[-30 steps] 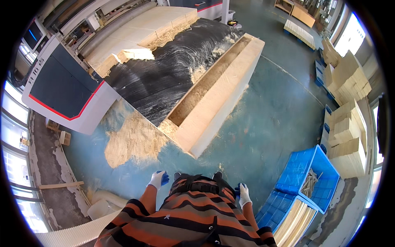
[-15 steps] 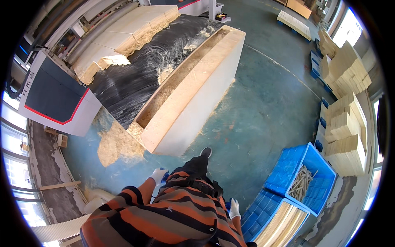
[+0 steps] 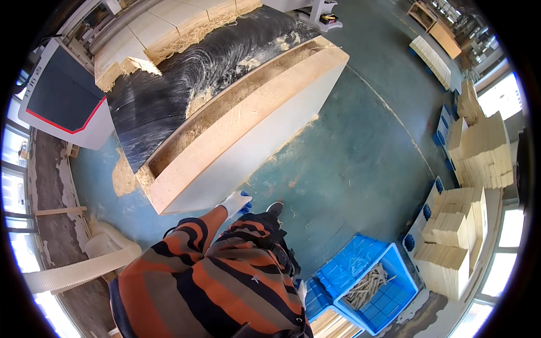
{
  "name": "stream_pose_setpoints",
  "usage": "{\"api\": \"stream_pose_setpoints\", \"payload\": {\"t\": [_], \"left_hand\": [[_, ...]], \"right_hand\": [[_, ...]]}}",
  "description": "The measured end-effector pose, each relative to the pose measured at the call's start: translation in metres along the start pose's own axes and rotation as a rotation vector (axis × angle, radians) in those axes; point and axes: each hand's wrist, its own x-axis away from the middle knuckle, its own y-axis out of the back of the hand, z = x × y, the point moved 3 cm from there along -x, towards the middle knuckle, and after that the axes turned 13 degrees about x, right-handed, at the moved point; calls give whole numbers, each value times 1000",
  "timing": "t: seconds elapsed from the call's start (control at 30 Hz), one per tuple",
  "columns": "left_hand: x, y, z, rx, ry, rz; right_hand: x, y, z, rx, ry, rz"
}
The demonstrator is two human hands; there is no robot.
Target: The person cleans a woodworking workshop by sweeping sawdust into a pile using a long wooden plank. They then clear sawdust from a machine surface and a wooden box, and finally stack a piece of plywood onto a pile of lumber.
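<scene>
My left hand [image 3: 235, 203], in a white glove with blue palm, swings in front of my striped orange and black sleeve, close to the corner of a long wooden trough [image 3: 248, 112] dusted with sawdust. It holds nothing. My right hand [image 3: 301, 292] shows only as a white gloved sliver at my right side, just above a blue plastic crate [image 3: 352, 262]; its fingers are hidden. One dark shoe [image 3: 274, 208] steps forward on the blue-green floor.
A black conveyor belt [image 3: 163, 96] covered in wood shavings runs beside the trough. A grey machine cabinet [image 3: 62, 96] stands at left. Blue crates hold wooden sticks [image 3: 366, 284] at lower right. Stacks of pale wood pieces [image 3: 484, 152] line the right side. A white hose [image 3: 79, 270] lies at lower left.
I have walked and turned; the trough and belt shifted up and to the left in view. My left hand swung forward, my right hand dropped back beside my hip.
</scene>
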Motion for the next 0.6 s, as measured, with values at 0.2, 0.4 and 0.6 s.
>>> {"api": "stream_pose_setpoints", "payload": {"t": [0.2,0.4,0.6], "left_hand": [[-23,-52,-93,88,-174,-54],[-43,-38,-80,319,-138,-304],[-11,-51,28,615,-28,-591]], "right_hand": [[-127,126,101,-739,-644,140],[-251,158,92,49,271,161],[-373,209,111,-260,123,486]]}}
